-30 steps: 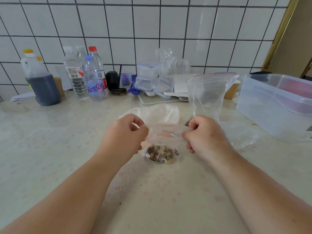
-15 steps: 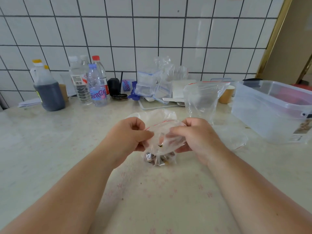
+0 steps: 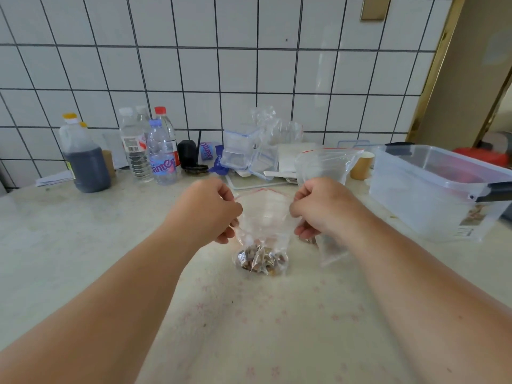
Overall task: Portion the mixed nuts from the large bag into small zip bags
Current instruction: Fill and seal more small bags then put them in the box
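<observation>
A small clear zip bag (image 3: 263,217) with a red strip along its top stands upright on the counter in the middle of the view. Mixed nuts (image 3: 261,259) fill its bottom. My left hand (image 3: 205,212) pinches the bag's left edge and my right hand (image 3: 321,209) pinches its right edge, with the mouth spread between them. Behind my right hand a large clear bag (image 3: 324,164) with a red zip stands open. Another clear plastic bag (image 3: 331,249) lies flat under my right wrist.
A clear lidded storage box (image 3: 437,195) stands at the right. Along the tiled wall are a dark liquid jug (image 3: 83,162), several water bottles (image 3: 155,151), a pile of small plastic containers and bags (image 3: 249,151) and a paper cup (image 3: 361,164). The counter (image 3: 83,245) stretches left and toward me.
My hands have moved apart and upward, pulling the small bag's mouth wide and holding it taller. The view has tilted up a little.
</observation>
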The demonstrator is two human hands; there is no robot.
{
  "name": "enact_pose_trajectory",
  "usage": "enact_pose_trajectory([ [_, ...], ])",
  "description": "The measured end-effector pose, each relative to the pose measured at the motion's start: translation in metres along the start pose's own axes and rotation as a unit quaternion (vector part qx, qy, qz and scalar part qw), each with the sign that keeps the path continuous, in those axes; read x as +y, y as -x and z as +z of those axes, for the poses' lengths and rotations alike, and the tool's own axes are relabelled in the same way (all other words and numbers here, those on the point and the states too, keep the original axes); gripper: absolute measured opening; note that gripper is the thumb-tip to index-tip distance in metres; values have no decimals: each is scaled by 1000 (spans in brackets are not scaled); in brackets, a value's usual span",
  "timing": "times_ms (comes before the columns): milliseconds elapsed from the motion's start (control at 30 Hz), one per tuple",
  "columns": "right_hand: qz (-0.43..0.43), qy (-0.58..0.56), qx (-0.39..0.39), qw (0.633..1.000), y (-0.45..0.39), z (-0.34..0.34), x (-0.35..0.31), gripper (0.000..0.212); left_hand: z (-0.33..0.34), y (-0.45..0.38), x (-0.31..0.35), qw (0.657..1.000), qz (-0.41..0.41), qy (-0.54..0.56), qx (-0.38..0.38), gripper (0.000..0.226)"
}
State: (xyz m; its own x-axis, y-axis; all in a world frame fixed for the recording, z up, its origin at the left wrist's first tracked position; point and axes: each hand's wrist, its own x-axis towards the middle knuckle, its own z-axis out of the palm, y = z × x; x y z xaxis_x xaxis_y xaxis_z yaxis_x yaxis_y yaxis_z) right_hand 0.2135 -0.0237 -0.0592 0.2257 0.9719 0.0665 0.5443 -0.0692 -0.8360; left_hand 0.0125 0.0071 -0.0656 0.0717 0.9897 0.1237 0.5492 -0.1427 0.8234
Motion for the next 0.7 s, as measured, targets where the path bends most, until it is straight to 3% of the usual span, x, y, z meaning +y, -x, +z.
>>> enact_pose_trajectory([
  [300, -34, -13, 53, 998, 4, -23, -34, 9, -20, 3, 40, 999, -10, 0, -33, 15],
  [467, -68, 92, 77, 990, 6, -37, -47, 4, -31, -1, 54, 999, 8, -46, -22, 12],
  [600, -34, 133, 43, 990, 2, -42, -54, 10, -34, -4, 59, 999, -7, -27, -17, 11],
  [700, 0, 95, 14, 995, -1, -50, -55, 12, -39, -6, 60, 999, -33, 7, -25, 8],
])
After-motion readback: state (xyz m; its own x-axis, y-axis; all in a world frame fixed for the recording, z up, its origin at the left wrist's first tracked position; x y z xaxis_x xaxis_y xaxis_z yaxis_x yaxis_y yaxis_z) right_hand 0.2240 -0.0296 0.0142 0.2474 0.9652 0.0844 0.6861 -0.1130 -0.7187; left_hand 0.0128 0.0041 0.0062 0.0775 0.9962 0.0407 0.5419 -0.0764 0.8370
